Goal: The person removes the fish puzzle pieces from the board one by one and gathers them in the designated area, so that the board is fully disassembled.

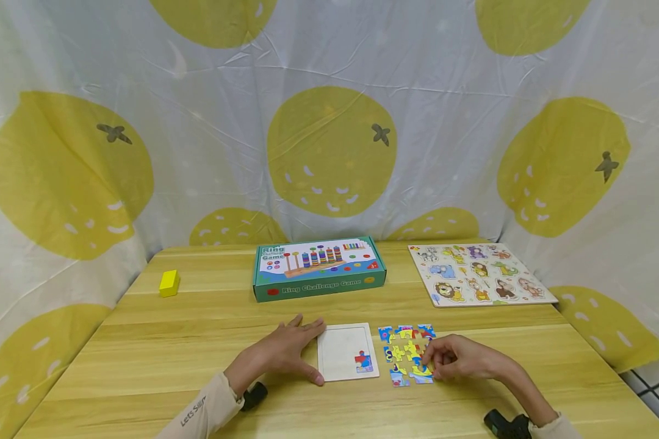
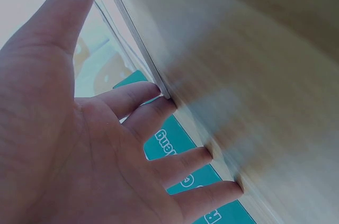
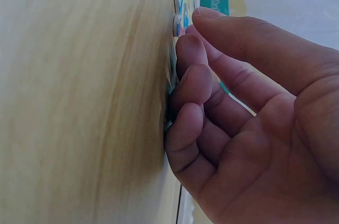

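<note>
A pale wooden puzzle tray (image 1: 343,347) lies on the table with one red-and-blue jigsaw piece (image 1: 363,361) in its lower right corner. My left hand (image 1: 285,349) is spread at the tray's left side, thumb and fingers straight and touching its edge; in the left wrist view the left hand (image 2: 127,144) shows its fingertips on the table beside the tray edge. Right of the tray lie several jigsaw pieces (image 1: 399,352), yellow, blue and red. My right hand (image 1: 461,358) has curled fingers at their right side. Whether the right hand (image 3: 238,113) pinches a piece is hidden.
A green ring game box (image 1: 318,268) stands behind the tray. At the back right lies an animal puzzle board (image 1: 480,274). A yellow block (image 1: 169,283) sits at the far left of the wooden table (image 1: 198,329). A lemon-print curtain (image 1: 329,152) hangs behind.
</note>
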{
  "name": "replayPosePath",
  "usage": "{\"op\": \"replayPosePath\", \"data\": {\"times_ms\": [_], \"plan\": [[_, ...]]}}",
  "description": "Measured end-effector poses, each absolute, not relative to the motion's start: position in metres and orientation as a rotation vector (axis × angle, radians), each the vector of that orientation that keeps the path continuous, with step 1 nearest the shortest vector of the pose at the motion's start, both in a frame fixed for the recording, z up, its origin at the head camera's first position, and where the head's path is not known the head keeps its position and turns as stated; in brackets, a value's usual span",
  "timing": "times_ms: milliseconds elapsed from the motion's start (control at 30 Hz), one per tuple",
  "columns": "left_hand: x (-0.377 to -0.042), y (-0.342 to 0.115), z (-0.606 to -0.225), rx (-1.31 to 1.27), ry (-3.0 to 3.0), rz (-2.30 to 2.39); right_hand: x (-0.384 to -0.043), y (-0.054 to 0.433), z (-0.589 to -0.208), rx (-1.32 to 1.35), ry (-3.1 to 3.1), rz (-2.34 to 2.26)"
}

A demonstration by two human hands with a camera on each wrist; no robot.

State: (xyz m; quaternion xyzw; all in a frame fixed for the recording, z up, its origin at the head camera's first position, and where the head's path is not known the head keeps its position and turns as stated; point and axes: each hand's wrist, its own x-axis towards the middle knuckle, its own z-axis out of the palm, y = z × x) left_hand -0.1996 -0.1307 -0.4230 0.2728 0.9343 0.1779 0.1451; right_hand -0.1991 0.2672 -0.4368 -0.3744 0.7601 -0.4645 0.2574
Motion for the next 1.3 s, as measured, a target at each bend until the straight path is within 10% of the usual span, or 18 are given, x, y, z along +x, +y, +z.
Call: {"op": "replayPosePath", "data": {"times_ms": [1300], "plan": [[-0.201, -0.130, -0.422, 0.764, 2.689, 0.496, -0.211, 0.169, -0.410, -1.098, 2.485, -0.883]]}}
